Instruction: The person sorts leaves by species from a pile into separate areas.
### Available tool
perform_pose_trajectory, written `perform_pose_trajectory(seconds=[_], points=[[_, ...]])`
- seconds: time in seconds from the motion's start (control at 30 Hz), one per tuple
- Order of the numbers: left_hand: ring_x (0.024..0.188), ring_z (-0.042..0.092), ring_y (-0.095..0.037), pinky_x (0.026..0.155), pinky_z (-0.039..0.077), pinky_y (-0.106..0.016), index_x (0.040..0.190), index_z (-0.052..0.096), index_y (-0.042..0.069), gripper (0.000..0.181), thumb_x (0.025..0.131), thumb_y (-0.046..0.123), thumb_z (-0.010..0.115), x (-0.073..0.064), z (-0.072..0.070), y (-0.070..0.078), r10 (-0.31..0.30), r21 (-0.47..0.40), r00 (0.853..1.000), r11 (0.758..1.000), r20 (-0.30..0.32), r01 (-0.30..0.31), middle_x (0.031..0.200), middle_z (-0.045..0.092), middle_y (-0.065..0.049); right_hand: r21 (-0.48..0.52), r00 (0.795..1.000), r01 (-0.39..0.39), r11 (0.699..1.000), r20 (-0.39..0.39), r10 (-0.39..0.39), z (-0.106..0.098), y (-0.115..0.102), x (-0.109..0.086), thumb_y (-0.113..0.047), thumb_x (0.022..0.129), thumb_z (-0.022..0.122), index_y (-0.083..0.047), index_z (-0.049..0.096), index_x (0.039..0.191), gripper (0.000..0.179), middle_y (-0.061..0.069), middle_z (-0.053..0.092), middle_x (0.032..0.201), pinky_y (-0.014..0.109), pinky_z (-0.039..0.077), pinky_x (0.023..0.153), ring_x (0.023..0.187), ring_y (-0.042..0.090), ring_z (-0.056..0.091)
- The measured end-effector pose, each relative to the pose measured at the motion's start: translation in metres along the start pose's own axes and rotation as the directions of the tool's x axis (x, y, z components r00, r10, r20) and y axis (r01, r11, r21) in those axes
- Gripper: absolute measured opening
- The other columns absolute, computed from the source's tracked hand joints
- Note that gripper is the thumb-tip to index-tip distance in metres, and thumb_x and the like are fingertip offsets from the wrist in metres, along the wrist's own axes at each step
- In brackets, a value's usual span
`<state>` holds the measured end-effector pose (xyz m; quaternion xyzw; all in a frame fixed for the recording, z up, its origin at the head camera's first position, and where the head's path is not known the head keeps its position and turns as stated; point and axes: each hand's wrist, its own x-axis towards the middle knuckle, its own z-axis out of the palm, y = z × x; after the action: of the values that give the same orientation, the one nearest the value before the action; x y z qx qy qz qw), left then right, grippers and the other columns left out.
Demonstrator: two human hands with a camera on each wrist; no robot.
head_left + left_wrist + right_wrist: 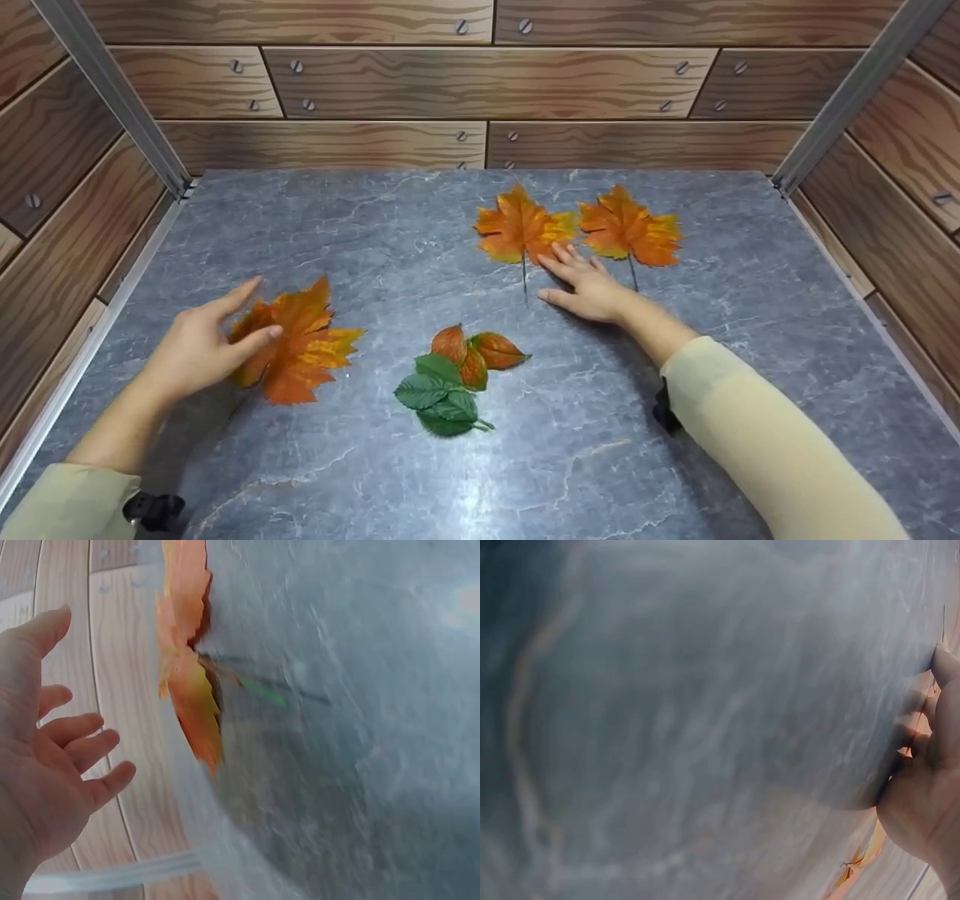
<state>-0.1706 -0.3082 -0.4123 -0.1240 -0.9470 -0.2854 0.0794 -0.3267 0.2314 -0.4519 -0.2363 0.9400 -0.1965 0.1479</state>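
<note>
- Orange leaf [307, 349], nine o'clock on the grey tabletop [352, 480]; the left hand [199, 349] overlaps it from above, thumb and forefinger wide apart;
- left wrist view alone shows that palm bare, fingers loosely spread, apart from the leaf;
- right hand [589, 292], fingers outstretched at a second orange leaf [517, 225], one o'clock; whether they press, I cannot tell;
- head view alone shows the reddish leaves [450, 346] centrally.
</note>
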Motion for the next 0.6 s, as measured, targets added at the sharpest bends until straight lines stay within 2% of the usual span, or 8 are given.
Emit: perform_pose_trajectory(seconds=[0.03,0.07,0.1,0.13,0.17,0.27,0.37,0.6], points=[[0.068,0.069,-0.038,0.098,0.053,-0.064,0.161,0.044,0.003,0.077,0.100,0.036,0.077,0.000,-0.002,-0.003,-0.026,-0.027,1.000,0.999,-0.002,0.026,0.153,0.051,-0.029,0.003,1.000,0.000,1.000,0.000,0.000,0.000,0.000,0.000,-0.054,0.110,0.051,-0.019,0.022,0.171,0.076,0.012,0.000,0.178,0.061,-0.008,0.127,0.163,0.034,-0.007],[0.086,0.073,-0.044,0.100,0.052,-0.064,0.161,0.044,0.003,0.077,0.100,0.036,0.077,0.000,-0.003,-0.005,-0.056,-0.054,0.998,0.997,0.000,0.056,0.152,0.053,-0.029,0.004,1.000,0.001,1.000,0.000,-0.001,0.000,0.001,0.000,-0.054,0.110,0.050,-0.019,0.022,0.171,0.076,0.012,0.000,0.178,0.061,-0.008,0.127,0.163,0.033,-0.007],[0.103,0.072,-0.048,0.101,0.052,-0.063,0.161,0.044,0.002,0.076,0.101,0.036,0.077,-0.001,-0.005,-0.008,-0.086,-0.081,0.996,0.993,0.005,0.086,0.151,0.054,-0.029,0.007,1.000,0.002,1.000,0.001,-0.002,0.000,0.001,0.000,-0.054,0.110,0.050,-0.019,0.022,0.171,0.076,0.011,0.000,0.178,0.061,-0.008,0.127,0.163,0.033,-0.007],[0.120,0.066,-0.051,0.104,0.050,-0.061,0.161,0.044,0.002,0.076,0.101,0.036,0.076,-0.001,-0.006,-0.011,-0.115,-0.110,0.993,0.987,0.011,0.116,0.150,0.055,-0.029,0.008,1.000,0.003,1.000,0.002,-0.003,0.000,0.001,0.000,-0.055,0.110,0.050,-0.019,0.021,0.171,0.076,0.011,0.000,0.178,0.061,-0.008,0.127,0.163,0.033,-0.007],[0.133,0.056,-0.053,0.104,0.052,-0.053,0.160,0.045,0.001,0.076,0.101,0.037,0.076,-0.002,-0.007,-0.014,-0.144,-0.138,0.989,0.980,0.018,0.145,0.149,0.056,-0.029,0.010,1.000,0.005,1.000,0.003,-0.005,0.000,0.001,0.000,-0.055,0.110,0.050,-0.019,0.021,0.171,0.076,0.011,0.000,0.178,0.061,-0.008,0.127,0.163,0.032,-0.007],[0.131,0.059,-0.051,0.093,0.057,-0.025,0.159,0.046,-0.001,0.075,0.101,0.037,0.075,-0.003,-0.008,-0.023,-0.206,-0.201,0.978,0.957,0.038,0.209,0.145,0.059,-0.030,0.013,1.000,0.003,1.000,0.003,-0.003,0.000,0.001,0.000,-0.055,0.110,0.050,-0.020,0.021,0.171,0.076,0.009,0.000,0.178,0.061,-0.007,0.127,0.163,0.031,-0.007],[0.126,0.063,-0.048,0.080,0.049,-0.007,0.157,0.046,-0.005,0.073,0.102,0.034,0.075,-0.003,-0.005,-0.031,-0.228,-0.231,0.972,0.944,0.062,0.236,0.141,0.062,-0.031,0.016,1.000,0.000,1.000,0.004,0.000,-0.001,0.000,-0.001,-0.055,0.110,0.050,-0.020,0.021,0.171,0.076,0.010,-0.001,0.178,0.061,-0.008,0.127,0.163,0.032,-0.007],[0.130,0.061,-0.048,0.085,0.043,-0.005,0.156,0.045,-0.009,0.078,0.100,0.036,0.077,-0.003,0.003,-0.045,-0.243,-0.228,0.957,0.934,0.156,0.274,0.142,0.061,-0.031,0.015,1.000,-0.001,1.000,-0.002,0.001,-0.001,-0.002,-0.003,-0.054,0.110,0.051,-0.019,0.022,0.171,0.076,0.011,0.001,0.178,0.061,-0.007,0.127,0.163,0.033,-0.006]])
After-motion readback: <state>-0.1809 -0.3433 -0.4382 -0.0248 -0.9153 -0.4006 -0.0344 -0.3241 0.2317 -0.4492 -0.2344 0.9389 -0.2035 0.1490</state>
